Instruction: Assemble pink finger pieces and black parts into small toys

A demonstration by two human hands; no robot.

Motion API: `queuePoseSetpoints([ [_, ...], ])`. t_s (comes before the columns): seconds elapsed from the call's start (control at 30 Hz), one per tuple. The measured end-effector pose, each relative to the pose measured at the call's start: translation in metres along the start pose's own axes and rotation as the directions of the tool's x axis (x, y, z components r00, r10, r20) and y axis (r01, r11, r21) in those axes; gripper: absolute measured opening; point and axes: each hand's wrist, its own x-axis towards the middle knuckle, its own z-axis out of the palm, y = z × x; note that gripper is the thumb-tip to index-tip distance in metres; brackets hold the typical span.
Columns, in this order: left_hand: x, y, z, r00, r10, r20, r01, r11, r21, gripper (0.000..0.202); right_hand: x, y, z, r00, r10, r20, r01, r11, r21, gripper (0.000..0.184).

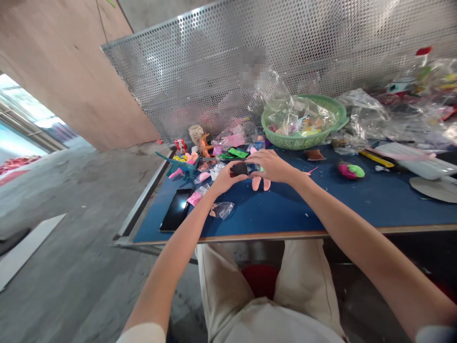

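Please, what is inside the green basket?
Inside the basket are clear plastic and small coloured pieces, some yellow. These cover the bottom; what lies there cannot be seen.

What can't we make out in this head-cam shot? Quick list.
All head view:
- Black lump: full shape, partly covered by the left hand.
- Pink pieces: upper ends, hidden by the right hand.
- Green basket: exact contents, behind shiny clear plastic.
- Clear bags: full extent, cut off by right edge.
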Motion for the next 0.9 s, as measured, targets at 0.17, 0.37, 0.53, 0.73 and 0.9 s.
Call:
queuePoseSetpoints([
  [0.17, -0.001, -0.001, -0.001, 0.997, -0.052, 0.056, 0.058, 0.993, -0.105, 0.081, 0.000, 0.005, -0.001, 0.999, 0.019, -0.041, -0.018, 1.000, 0.018, 0.025],
  [0.37, -0.007, 0.004, -0.015, 0.971, -0.012, 0.238, 0.032, 0.996, -0.083, 0.093, -0.001, 0.005, 0.000, 0.999, -0.007, -0.035, 0.007, 1.000, 0.020, 0.026],
  [0.53, -0.005, 0.008, -0.015, 0.989, 0.092, 0.117, -0.115, 0.971, 0.211, 0.077, 0.000, -0.008, -0.006, 0.999, -0.032, 0.010, 0.033, 0.999, -0.021, 0.024],
  [0.73, -0.001, 0.008, -0.014, 0.960, 0.256, 0.114, -0.280, 0.846, 0.454, 0.060, 0.002, -0.020, 0.002, 0.998, 0.064, 0.013, -0.064, 0.998, -0.020, 0.026],
  [0.9, -0.004, 0.010, -0.013, 0.961, 0.230, 0.156, -0.276, 0.731, 0.625, 0.056, 0.002, -0.021, 0.008, 0.994, 0.106, -0.005, -0.106, 0.993, -0.043, 0.028],
])
